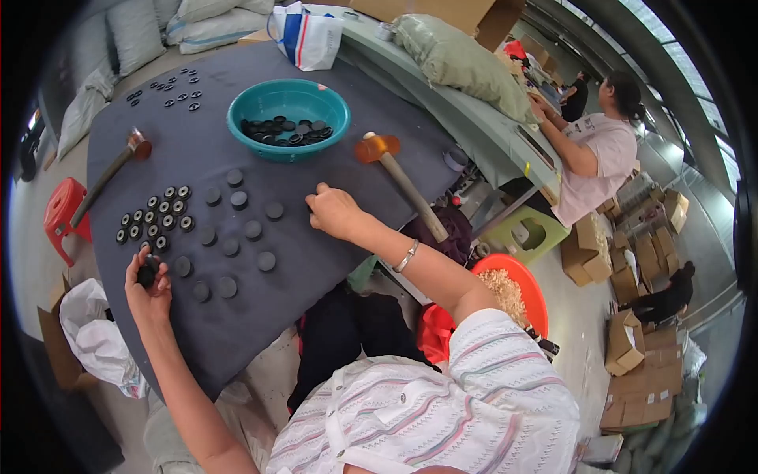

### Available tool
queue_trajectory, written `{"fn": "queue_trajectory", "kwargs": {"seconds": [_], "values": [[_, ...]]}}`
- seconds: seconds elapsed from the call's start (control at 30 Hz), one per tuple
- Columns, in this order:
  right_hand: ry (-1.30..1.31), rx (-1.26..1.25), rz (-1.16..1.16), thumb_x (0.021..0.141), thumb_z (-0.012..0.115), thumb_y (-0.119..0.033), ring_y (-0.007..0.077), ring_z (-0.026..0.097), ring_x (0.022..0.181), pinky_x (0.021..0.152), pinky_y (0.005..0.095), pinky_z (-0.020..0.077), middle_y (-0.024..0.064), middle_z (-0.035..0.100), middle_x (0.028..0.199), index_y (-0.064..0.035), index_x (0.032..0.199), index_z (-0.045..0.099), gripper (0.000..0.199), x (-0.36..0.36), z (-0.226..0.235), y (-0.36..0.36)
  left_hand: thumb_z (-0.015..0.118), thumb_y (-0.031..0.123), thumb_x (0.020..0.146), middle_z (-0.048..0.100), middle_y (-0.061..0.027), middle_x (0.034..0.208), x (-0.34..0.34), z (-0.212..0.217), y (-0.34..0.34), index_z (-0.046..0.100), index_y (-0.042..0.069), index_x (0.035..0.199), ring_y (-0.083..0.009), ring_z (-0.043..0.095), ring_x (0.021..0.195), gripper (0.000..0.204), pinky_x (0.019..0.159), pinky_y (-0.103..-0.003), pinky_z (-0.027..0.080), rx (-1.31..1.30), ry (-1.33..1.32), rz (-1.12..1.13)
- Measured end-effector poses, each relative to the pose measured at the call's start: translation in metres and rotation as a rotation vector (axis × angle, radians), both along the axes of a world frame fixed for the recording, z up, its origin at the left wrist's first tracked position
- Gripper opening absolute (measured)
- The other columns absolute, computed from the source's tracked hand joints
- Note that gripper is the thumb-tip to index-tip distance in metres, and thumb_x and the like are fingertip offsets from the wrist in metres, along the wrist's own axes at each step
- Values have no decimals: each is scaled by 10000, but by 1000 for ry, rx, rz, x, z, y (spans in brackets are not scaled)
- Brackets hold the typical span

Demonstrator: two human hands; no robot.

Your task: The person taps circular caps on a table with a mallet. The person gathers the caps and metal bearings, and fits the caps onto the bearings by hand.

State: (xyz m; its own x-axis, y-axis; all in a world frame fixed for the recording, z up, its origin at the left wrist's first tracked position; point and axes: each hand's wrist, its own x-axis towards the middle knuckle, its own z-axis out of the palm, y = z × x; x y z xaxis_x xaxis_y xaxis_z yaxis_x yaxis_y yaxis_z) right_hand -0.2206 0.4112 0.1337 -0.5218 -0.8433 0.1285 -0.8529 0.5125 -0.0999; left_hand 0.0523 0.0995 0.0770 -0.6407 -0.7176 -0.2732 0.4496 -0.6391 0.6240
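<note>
My left hand (151, 296) is closed around black round caps (147, 272) at the table's left side; how many is hidden by the fingers. Just beyond it, a cluster of black wheel-like pieces with metal centres (151, 215) lies on the dark cloth. Plain black discs (230, 247) are spread between my two hands, several of them in loose rows. My right hand (338, 213) hovers at or rests on the cloth right of the discs, fingers curled together. Whatever they may hold cannot be seen. Farther back stands a teal basin (288, 118) with black discs inside.
An orange-headed mallet (410, 193) lies to the right, another mallet (106, 182) at the left. Black rings (181, 97) lie at the back left. A red basin of shavings (537, 288) stands beside my right arm. A co-worker (596, 150) sits at the bench.
</note>
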Motion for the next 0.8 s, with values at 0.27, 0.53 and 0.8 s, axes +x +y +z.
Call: {"fn": "queue_trajectory", "kwargs": {"seconds": [0.27,0.53,0.8], "values": [[-70,-173,50,731,684,-105,384,653,880,786,453,536,223,650,919,18,968,605,279,-10,12,0,602,237,956,650,-89,883,-4,1,0,671,44,1118,-196,659,676,263,417,-234,383,-7,11,-13],[-142,-296,-29,767,690,-129,360,638,871,788,443,511,167,639,975,-17,1004,589,281,-4,-5,34,604,250,956,648,-87,881,-4,-7,-9,661,44,1135,-198,655,681,279,418,-235,384,-23,25,-28],[267,295,184,756,645,-108,312,699,778,671,426,577,151,684,803,-48,775,668,67,-5,17,13,559,142,941,623,-182,919,-6,10,4,605,-33,1206,-254,674,645,321,381,-222,377,15,75,-53]]}}
